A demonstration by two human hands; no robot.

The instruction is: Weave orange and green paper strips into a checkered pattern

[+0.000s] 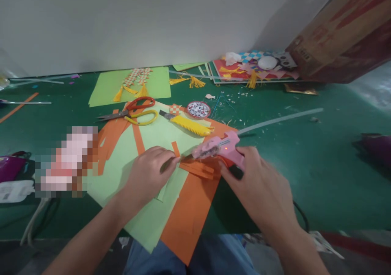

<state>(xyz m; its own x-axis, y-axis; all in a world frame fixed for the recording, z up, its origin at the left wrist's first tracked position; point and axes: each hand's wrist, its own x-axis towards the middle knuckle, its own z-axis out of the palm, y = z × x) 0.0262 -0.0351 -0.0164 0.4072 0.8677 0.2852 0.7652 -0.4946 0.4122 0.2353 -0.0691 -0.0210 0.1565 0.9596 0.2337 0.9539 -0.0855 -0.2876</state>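
My right hand is wrapped round the handle of a pink hot glue gun, whose small light glows orange. A long clear glue stick juts from its back. The gun's nozzle points left, close to the fingertips of my left hand. That hand pinches a short orange paper strip, its end showing above the fingers. Below the palm a narrow green strip shows; whether the fingers hold it too I cannot tell. Loose orange strips lie under the nozzle, on green paper and orange paper.
Scissors and a yellow utility knife lie behind my hands, beside a round dish of small bits. Farther back are woven paper pieces with yellow tassels. A blurred-out object is at left; a paper bag stands back right.
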